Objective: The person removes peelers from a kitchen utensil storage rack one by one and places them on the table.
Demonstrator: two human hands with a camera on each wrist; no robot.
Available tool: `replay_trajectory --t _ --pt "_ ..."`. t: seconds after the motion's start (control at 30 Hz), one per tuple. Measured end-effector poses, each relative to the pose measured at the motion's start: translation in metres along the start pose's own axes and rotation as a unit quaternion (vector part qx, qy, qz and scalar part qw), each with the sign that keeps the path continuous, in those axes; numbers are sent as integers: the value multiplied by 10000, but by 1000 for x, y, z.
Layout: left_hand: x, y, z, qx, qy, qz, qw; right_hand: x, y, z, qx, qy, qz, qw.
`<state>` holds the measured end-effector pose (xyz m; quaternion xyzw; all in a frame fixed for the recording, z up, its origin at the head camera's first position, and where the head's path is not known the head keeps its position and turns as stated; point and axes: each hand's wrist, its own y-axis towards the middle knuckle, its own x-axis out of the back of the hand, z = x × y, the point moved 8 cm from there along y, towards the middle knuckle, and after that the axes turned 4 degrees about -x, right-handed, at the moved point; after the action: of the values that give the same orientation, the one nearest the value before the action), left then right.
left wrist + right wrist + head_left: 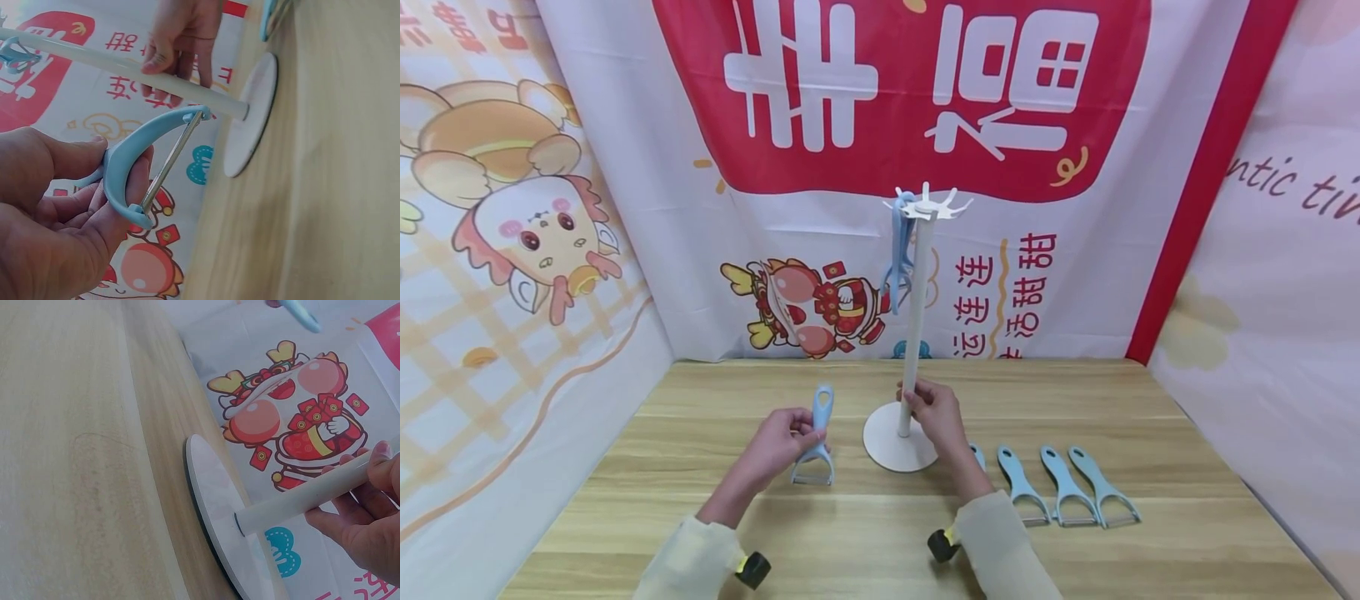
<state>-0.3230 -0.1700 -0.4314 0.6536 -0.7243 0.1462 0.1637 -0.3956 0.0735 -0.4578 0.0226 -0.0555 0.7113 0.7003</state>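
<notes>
The left hand pinches a light blue peeler upright, its loop handle up and its blade end down, left of the white stand. In the left wrist view the fingers hold the peeler where the handle meets the fork. The right hand grips the stand's pole low down, above the round base; the right wrist view shows thumb and fingers around the pole. Light blue peelers hang from a hook on the left of the stand's top; their exact number cannot be told.
Several light blue peelers lie in a row on the wooden table to the right of the stand, one partly hidden by the right arm. A printed cloth hangs behind the table, with more printed cloth at both sides.
</notes>
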Motion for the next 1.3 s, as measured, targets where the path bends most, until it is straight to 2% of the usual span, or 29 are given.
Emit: replay_trajectory --t 0.33,0.53,0.73,0.93,1.07,1.3 --pt "-7 1 23 22 523 -97 9986 1 1 0 51 -6 -21 10000" --pt "-9 1 32 133 794 -115 9967 0 0 0 47 24 6 10000" --pt "-11 0 42 334 786 -110 9963 -1 0 3 18 69 40 10000" --pt "-12 -1 48 387 765 -116 9962 -1 0 3 73 63 59 9999" --pt "-11 -2 50 388 921 -87 9950 -1 0 3 102 46 33 9999" --pt "-10 -3 61 605 1250 2 9903 -1 -1 2 31 94 44 9999"
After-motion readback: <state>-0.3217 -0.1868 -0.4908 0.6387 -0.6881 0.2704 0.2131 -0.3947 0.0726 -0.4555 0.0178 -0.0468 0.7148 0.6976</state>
